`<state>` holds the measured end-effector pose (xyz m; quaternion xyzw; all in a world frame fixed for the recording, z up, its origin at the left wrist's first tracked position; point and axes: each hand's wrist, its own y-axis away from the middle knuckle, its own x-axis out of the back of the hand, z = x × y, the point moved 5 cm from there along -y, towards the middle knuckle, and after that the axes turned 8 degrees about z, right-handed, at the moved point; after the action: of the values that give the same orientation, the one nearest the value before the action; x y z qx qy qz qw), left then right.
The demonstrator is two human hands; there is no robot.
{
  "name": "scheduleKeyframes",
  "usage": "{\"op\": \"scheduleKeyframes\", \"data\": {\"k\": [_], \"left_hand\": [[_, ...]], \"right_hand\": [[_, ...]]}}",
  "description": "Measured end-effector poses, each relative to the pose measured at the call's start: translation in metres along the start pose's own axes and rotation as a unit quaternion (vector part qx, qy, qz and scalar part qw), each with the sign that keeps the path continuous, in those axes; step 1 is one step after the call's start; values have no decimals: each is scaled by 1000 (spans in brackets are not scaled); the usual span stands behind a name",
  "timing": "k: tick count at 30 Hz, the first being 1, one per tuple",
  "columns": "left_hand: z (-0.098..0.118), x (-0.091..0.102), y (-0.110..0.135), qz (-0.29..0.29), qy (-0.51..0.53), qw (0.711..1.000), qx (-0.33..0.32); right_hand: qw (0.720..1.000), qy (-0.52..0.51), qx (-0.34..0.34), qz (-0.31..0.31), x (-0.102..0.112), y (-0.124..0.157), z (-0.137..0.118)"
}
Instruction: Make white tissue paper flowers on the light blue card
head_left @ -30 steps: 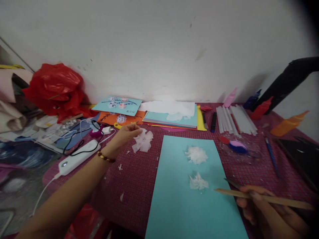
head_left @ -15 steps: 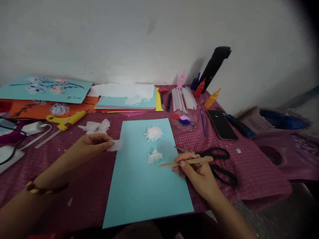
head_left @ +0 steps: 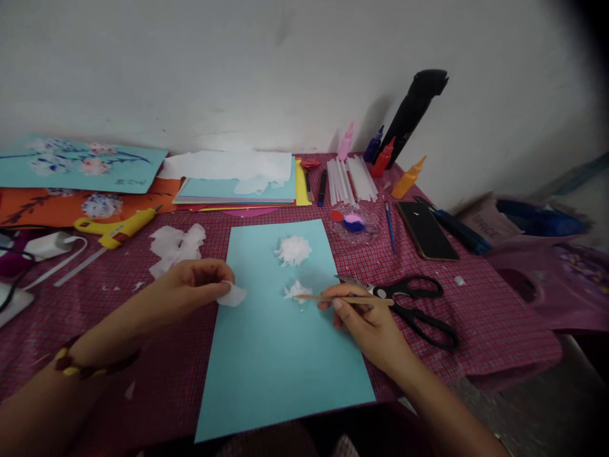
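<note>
Grip of the left hand (head_left: 188, 289) pinched on a tissue piece (head_left: 234, 296), grip of the right hand (head_left: 373, 327) on a wooden stick (head_left: 375, 301)

By the left thumb and fingers, one edge of the white tissue piece is pinched, and its free part is held over the left edge of the blue sheet (head_left: 280, 362). By the right fingers, the wooden stick is gripped like a pen, almost level. Its tip is brought to the lower white flower (head_left: 299, 290); whether it is touched cannot be told. On the same sheet, nearer to the wall, the upper white flower (head_left: 293, 251) is placed. Black-handled scissors (head_left: 383, 292) with spread handles are partly covered by the right hand. Behind the left hand, loose tissue cutouts (head_left: 178, 244) are laid on the checked surface (head_left: 495, 330), and a yellow glue gun (head_left: 118, 230) is seen farther left. Beyond the right hand, a paint palette (head_left: 354, 223) is placed near a blue brush (head_left: 390, 228).
</note>
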<state>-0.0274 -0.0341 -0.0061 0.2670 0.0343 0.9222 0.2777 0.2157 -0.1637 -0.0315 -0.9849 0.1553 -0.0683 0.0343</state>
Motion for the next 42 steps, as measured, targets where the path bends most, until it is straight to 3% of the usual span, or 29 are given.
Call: {"op": "scheduleKeyframes", "data": {"k": [6,11,15,21,25,29,34,42], "left_hand": [[36,-31,1,-109,-63,983,-135],[49,-68,-9,-256,-86,944,-187],[38,-82,-30,-218,-97,948,-211],[22,-87,-42,-154,-59,969,-183],[22,-89,-43,-138,-38,973,-183],[22,-90,-44,-126,-38,970,-206],[22,-90,-45,-109,-59,968,-216],[22,-84,-47,-83,-11,971,-223]], "right_hand": [[999,-21,-26,17,3,-1,5],[999,-24,-35,24,3,-3,7],[999,-22,-28,29,2,-3,6],[999,6,-19,38,7,1,5],[997,39,31,65,10,9,-5],[988,121,94,29,-2,12,-20],[948,264,176,-28,-26,3,-35],[881,414,217,-64,-43,-3,-48]]}}
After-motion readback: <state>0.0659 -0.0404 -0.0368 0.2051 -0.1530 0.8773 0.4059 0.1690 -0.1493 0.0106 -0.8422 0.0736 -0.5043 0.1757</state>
